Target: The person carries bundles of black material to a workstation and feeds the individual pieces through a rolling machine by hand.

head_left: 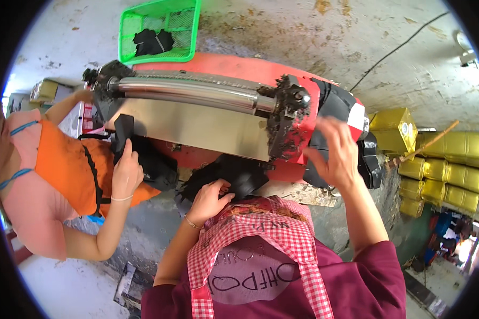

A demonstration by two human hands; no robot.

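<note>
A roller machine with a shiny metal roller (191,91), a flat metal plate (197,122) and red end housings stands in front of me. My left hand (210,202) is closed on the near edge of a pile of thin black pieces (234,173) at my apron, its fingertips partly hidden among them. Raised beside the machine's right end, my right hand (336,151) is slightly blurred, thumb and fingers apart, with nothing visible in it. Black pieces (318,141) hang over the red housing just behind that hand.
At the left a co-worker in an orange apron (64,159) holds a black strip (124,129) near the plate. A green basket (196,32) with black pieces stands beyond the machine. Stacked yellow tins (436,170) and a wooden stick (431,141) are at the right. Dark grease coats the roller's end bearings (285,119).
</note>
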